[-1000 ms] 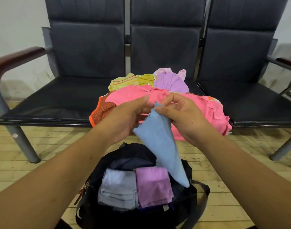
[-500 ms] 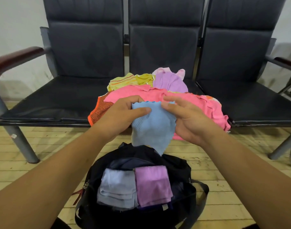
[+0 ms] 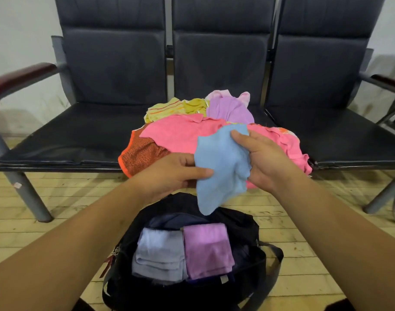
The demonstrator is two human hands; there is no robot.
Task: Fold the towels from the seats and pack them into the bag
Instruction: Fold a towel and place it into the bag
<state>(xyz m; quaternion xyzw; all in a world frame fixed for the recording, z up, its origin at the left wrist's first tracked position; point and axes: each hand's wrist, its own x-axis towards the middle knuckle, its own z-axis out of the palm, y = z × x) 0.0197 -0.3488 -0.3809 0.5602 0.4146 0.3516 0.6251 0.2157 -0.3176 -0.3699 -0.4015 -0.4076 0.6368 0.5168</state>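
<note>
Blue towel (image 3: 221,167) hung just above the bag (image 3: 243,223), pinched by our left hand (image 3: 169,173) at one edge and gripped by our right hand (image 3: 266,162) at the other; beyond the bag, loose towels (image 3: 181,135) lay heaped on the seats (image 3: 80,135).

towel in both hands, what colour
Light blue towel, plain; head view shows it best.

Pale wooden plank floor (image 3: 80,194) meets a white wall (image 3: 19,30).
</note>
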